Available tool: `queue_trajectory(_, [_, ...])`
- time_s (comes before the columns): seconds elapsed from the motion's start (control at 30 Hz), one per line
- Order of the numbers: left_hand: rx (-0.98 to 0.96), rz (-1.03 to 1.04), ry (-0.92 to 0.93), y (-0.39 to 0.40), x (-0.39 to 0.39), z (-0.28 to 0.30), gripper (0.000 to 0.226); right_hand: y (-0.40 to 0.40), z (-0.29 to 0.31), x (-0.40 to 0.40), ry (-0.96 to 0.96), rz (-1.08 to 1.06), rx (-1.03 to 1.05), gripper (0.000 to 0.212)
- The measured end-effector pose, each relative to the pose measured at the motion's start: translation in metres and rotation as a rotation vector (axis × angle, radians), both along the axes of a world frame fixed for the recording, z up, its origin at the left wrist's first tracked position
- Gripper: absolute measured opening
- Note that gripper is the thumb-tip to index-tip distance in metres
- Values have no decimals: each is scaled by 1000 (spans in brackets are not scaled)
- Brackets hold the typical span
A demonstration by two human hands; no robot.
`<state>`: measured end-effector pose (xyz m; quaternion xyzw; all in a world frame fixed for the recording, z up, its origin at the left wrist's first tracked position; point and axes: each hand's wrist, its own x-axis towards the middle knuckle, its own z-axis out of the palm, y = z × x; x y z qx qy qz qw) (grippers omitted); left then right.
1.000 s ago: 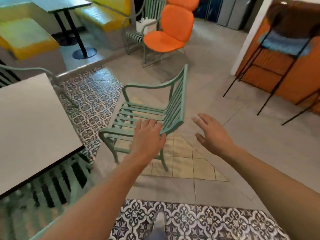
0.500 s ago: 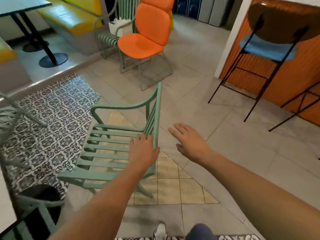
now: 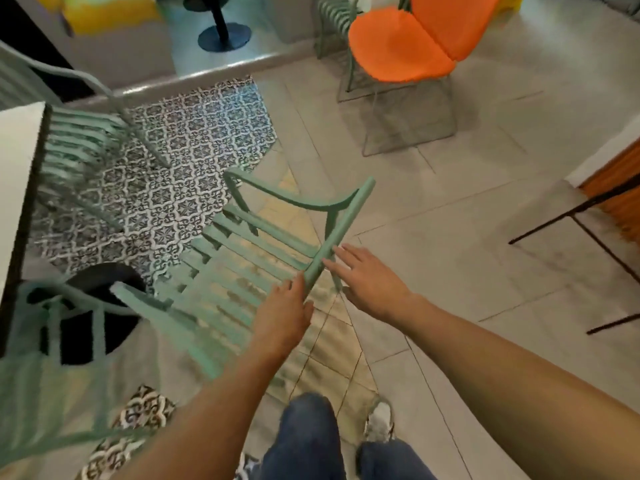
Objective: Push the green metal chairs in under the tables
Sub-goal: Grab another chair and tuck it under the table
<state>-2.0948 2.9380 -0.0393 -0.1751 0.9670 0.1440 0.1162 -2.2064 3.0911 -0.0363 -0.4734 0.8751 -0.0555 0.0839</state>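
Head view: floor is plain grey tile (image 3: 485, 209) with a patterned tile patch (image 3: 194, 161) at 10 o'clock; white table (image 3: 17, 188) edge at 9. Slatted green metal chair (image 3: 242, 271) centre frame, beside the table. Left hand (image 3: 284, 317) rests on its top rail, fingers straight; right hand (image 3: 370, 282) just beside the rail, fingers spread wide. Orange shell chair (image 3: 408, 50) at 1 o'clock.

The green metal chair (image 3: 242, 271) in the middle has a slatted seat, curved armrests and a straight top rail on its back. It stands on the floor, partly on the yellow tiles, with its seat facing the white table (image 3: 17, 188) at the left. Two more green slatted chairs (image 3: 79, 143) (image 3: 52, 368) stand beside this table, both blurred.
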Motion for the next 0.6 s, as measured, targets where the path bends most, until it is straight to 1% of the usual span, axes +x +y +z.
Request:
queue_trajectory(0.07, [29,29,-12,-1,-4,-3,41,-7,-9,-22,8,107,-39,69])
queue_trajectory(0.13, [50,40,-42,-2,-8,-8,36,-18,-18,-44,-13,209,-33,65])
queue_trajectory(0.2, [55,54,-49,-1,-11,-13,32,-31,-24,-68,14,317,-26,55])
queue_trajectory(0.27, [27,69,-71,0,-17,-21,36,-40,-31,-93,45,437,-17,40])
queue_trajectory(0.33, [-13,90,-73,0,-30,-28,39,-46,-31,-120,21,520,6,31])
queue_trajectory(0.47, [-37,99,-41,3,-70,-25,41,-61,-21,-173,-22,579,98,35])
queue_trajectory(0.6, [-73,187,-50,-9,-123,-17,40,-89,-10,-225,-19,634,170,41])
